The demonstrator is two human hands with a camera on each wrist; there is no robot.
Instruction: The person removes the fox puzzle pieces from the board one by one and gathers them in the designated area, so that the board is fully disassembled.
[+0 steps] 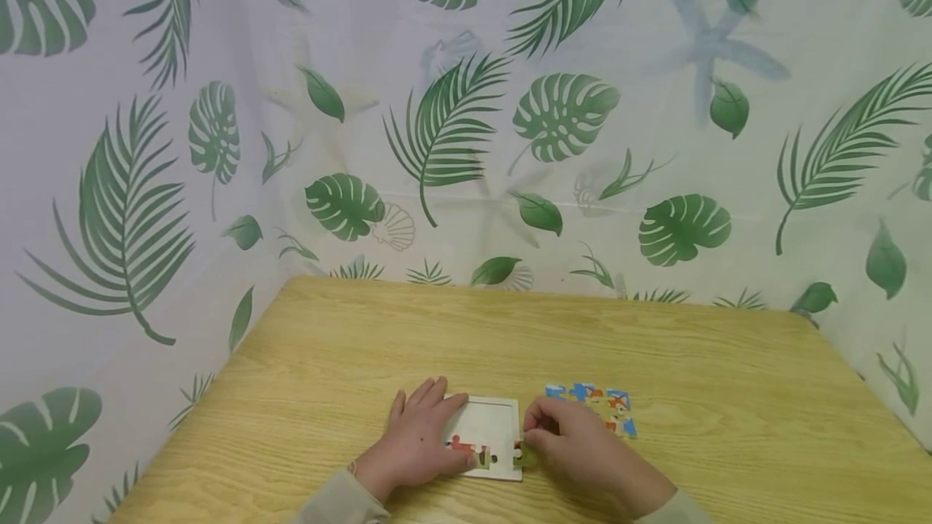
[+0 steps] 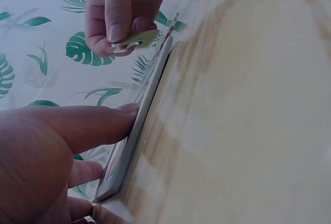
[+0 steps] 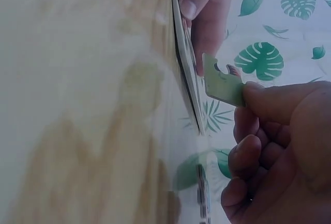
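Right hand [image 1: 575,441] pinches one puzzle piece [image 3: 221,88]. Left hand [image 1: 417,441], fingers spread, rests on puzzle tray [image 1: 495,425] at nine o'clock; loose pieces [image 1: 619,403] lie between two and three o'clock.

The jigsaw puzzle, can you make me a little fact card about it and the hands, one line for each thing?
Frame: pale puzzle frame, lying on the wooden table
Inside it: placed pieces near the close left corner, some red and green showing
Left grip: hand rests on the frame's left side
Right grip: fingers pinch a piece
Held piece: mostly green piece, lifted, not set in
Waiting: loose pieces right of the frame, with blue and orange
Behind: white backdrop with green leaves
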